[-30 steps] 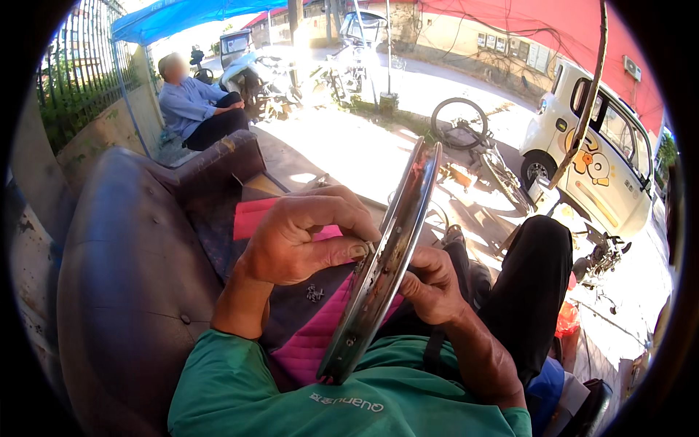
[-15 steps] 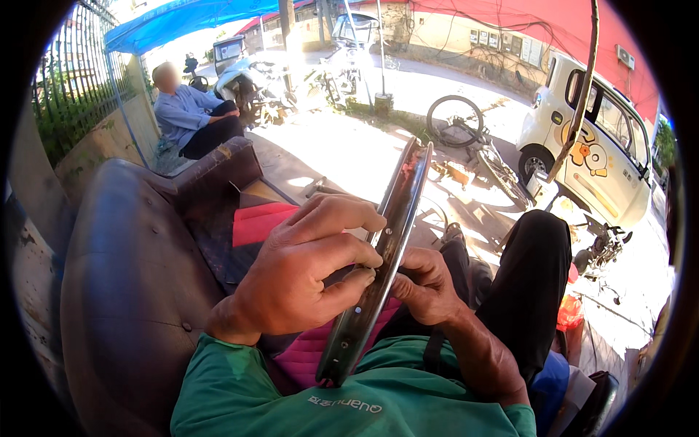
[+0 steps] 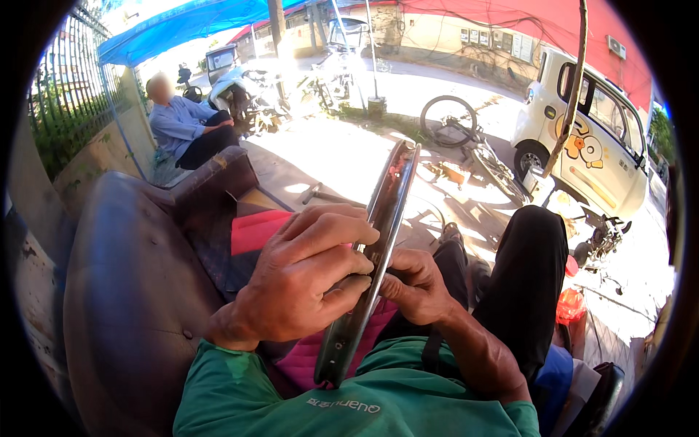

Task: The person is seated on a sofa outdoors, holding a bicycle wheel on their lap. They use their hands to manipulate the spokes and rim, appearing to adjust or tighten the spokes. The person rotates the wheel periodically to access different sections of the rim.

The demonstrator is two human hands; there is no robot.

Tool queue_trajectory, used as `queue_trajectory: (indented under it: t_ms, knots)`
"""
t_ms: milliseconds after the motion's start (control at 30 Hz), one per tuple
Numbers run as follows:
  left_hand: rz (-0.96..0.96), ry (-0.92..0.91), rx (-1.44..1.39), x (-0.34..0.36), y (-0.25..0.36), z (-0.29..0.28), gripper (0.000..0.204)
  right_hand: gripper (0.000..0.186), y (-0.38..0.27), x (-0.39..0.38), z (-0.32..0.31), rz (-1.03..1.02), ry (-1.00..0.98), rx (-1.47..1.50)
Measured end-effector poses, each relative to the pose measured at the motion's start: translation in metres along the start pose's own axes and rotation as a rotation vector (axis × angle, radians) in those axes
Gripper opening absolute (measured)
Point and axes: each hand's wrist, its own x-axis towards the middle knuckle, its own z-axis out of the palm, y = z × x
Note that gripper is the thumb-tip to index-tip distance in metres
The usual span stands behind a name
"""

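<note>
Metal wheel rim (image 3: 339,348): held on a slant in front of the torso, its lower end at the green shirt (image 3: 378,411), its upper end projecting into open air beyond both hands. Left hand (image 3: 302,273): fingers curled, tips at the rim's left side; whether anything small sits between them cannot be told. Right hand (image 3: 419,290): thumb and bent fingers closed on the rim's right edge.

Room to move: limited on the left by the brown padded sofa (image 3: 131,269), on the right by a raised knee in black trousers (image 3: 528,255). Pink cloth (image 3: 259,231) lies just beyond the left hand.

Surroundings: a bicycle (image 3: 449,121) lies on the sunlit ground ahead, near a white van (image 3: 582,146). A slanting pole (image 3: 574,95) crosses in front of the van. A red plastic bag (image 3: 570,306) is beside the knee. Another person (image 3: 182,131) sits beyond the sofa, well apart.
</note>
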Motion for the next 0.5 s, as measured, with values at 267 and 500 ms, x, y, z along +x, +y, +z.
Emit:
queue_trajectory:
  t_ms: [267,500]
  knots:
    - [0.027,-0.066,-0.018,-0.001,-0.002,-0.006,0.017,0.023,0.006,-0.002,-0.002,0.018,-0.015,0.096]
    - [-0.008,-0.01,-0.017,0.0,-0.002,-0.003,0.018,0.022,0.01,0.0,-0.004,0.042,-0.011,0.148]
